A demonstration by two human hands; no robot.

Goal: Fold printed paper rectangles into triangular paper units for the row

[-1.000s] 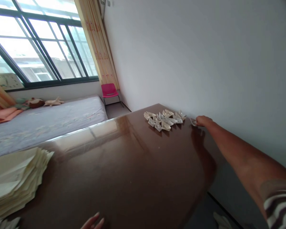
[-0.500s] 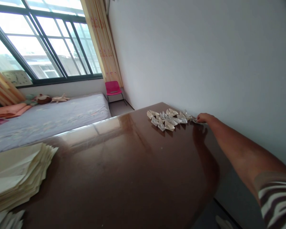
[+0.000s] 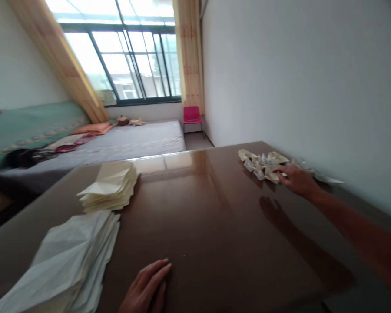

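Observation:
A cluster of small folded paper boats point(image 3: 260, 172) sits at the far right of the brown tabletop, by the wall. My right hand point(image 3: 296, 177) is over the right side of the cluster, fingers stretched and apart, with nothing visible in them; motion blurs it a little. Behind its wrist, a folded paper piece point(image 3: 329, 179) lies along the wall side. My left hand point(image 3: 146, 284) rests at the near edge of the view, fingers extended on the table, holding nothing. To its left is a stack of white paper sheets point(image 3: 68, 252); beyond that stands a stack of cream paper point(image 3: 117, 187).
The glossy brown table point(image 3: 195, 221) reaches toward a bed point(image 3: 153, 137) under a window. A pink chair point(image 3: 192, 115) stands past the table's far edge. A white wall point(image 3: 299, 78) bounds the right side.
My right hand has drawn back from the paper at the wall and moved over the boats, its fingers now apart. My left hand has come into view. The view has swung left.

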